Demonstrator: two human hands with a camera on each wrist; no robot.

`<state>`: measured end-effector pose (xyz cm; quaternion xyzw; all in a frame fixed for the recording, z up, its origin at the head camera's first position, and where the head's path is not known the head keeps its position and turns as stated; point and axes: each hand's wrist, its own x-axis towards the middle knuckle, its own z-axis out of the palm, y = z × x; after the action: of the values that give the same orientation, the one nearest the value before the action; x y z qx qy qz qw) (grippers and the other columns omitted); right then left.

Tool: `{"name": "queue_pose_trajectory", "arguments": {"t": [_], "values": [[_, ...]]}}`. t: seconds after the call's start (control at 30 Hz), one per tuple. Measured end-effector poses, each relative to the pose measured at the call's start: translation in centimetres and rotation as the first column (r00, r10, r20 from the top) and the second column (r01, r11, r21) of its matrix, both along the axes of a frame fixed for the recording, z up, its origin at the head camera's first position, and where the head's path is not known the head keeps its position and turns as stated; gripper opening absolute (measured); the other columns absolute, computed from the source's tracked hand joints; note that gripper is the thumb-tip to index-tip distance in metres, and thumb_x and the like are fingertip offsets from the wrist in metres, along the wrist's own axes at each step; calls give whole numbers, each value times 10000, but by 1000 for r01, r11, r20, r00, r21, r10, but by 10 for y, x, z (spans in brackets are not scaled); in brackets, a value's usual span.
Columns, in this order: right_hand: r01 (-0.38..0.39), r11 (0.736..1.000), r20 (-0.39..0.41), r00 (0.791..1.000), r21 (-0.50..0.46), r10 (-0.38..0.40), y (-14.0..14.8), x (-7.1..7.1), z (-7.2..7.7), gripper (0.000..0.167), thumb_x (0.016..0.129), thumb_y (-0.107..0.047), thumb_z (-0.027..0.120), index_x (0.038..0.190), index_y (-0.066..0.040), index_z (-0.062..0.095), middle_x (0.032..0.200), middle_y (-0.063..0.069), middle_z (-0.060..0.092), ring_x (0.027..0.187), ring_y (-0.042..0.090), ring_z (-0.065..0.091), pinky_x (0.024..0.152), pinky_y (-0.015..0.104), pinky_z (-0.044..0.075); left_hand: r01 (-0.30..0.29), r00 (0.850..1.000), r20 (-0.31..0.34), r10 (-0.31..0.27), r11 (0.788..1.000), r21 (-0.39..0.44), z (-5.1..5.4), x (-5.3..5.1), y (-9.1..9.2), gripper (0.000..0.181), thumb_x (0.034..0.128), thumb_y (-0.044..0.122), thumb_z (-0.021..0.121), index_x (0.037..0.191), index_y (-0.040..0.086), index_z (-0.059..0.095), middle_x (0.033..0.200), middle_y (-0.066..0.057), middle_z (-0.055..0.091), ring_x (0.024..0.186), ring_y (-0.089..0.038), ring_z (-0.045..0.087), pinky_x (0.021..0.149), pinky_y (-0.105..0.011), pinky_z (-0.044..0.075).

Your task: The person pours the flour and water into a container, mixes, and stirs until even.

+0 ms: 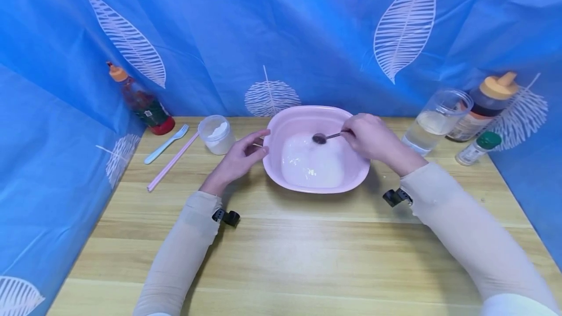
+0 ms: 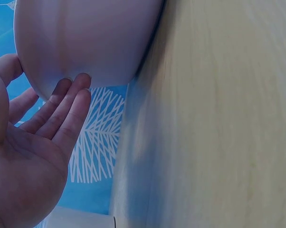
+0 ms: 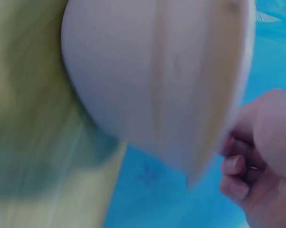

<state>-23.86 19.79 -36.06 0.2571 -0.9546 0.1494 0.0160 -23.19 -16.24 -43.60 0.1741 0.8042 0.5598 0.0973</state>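
Observation:
A pink plastic basin (image 1: 317, 188) stands on the wooden table with whitish liquid (image 1: 309, 165) in it. My right hand (image 1: 371, 138) grips the thin handle of a small spoon (image 1: 319, 138) over the basin. The spoon's bowl looks dark and is at or just above the liquid; I cannot tell which. In the right wrist view the right hand's fingers (image 3: 235, 173) are curled beside the basin rim, and the spoon is mostly hidden. With fairly straight fingers, my left hand (image 1: 239, 157) touches the basin's left side. The left wrist view shows its fingertips (image 2: 81, 80) against the outer wall.
Left of the basin are a jar of white powder (image 1: 217, 135), a pink stick (image 1: 173, 161), a light blue fork (image 1: 167, 144) and a red sauce bottle (image 1: 147, 101). At right stand a clear cup of liquid (image 1: 432, 123), an orange-capped bottle (image 1: 483, 106) and a green-capped jar (image 1: 477, 148).

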Motion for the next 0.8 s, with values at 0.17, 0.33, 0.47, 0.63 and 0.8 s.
{"name": "queue_pose_trajectory", "arguments": {"t": [0.17, 0.33, 0.47, 0.63, 0.8], "values": [[-35, 997, 58, 998, 70, 31, 22, 11, 20, 131, 980, -32, 683, 927, -50, 802, 830, 66, 738, 761, 252, 642, 754, 451, 576, -5, 1000, -6, 5, 1000, -2, 1, 0, -1, 546, 1083, 194, 644, 1605, 100, 512, 1356, -255, 663, 1235, -395, 692, 971, -284, 582], [-175, 985, 170, 971, 11, 170, 23, 22, 27, 128, 973, -44, 730, 885, -114, 792, 785, -24, 708, 720, 125, 596, 702, 334, 538, -1, 1000, -8, 1, 1000, -4, 1, 0, -2, 549, 1084, 203, 644, 1607, 101, 510, 1357, -260, 663, 1236, -400, 689, 962, -267, 576], [-183, 980, 211, 958, -76, 195, 3, 22, 11, 92, 995, -94, 748, 922, -100, 803, 792, -21, 720, 691, 90, 587, 661, 286, 511, 4, 1000, -15, -4, 1000, 4, 0, 1, -2, 550, 1083, 188, 643, 1607, 94, 506, 1355, -265, 665, 1234, -405, 691, 954, -248, 577], [-71, 990, 142, 986, -120, 88, -16, 14, -7, 134, 1022, -111, 713, 1008, -22, 813, 857, 65, 767, 749, 185, 649, 733, 369, 565, 8, 1000, -14, -8, 1000, 14, 1, 2, 0, 547, 1081, 166, 638, 1605, 83, 505, 1347, -267, 667, 1226, -404, 696, 955, -243, 582], [76, 996, 14, 997, -47, -76, -9, 6, -8, 167, 1018, -80, 677, 1059, 21, 803, 945, 172, 790, 861, 336, 706, 843, 512, 587, 6, 1000, -9, -6, 1000, 12, 1, 1, 1, 548, 1086, 172, 638, 1609, 84, 499, 1343, -258, 669, 1231, -391, 694, 948, -228, 576]]}}
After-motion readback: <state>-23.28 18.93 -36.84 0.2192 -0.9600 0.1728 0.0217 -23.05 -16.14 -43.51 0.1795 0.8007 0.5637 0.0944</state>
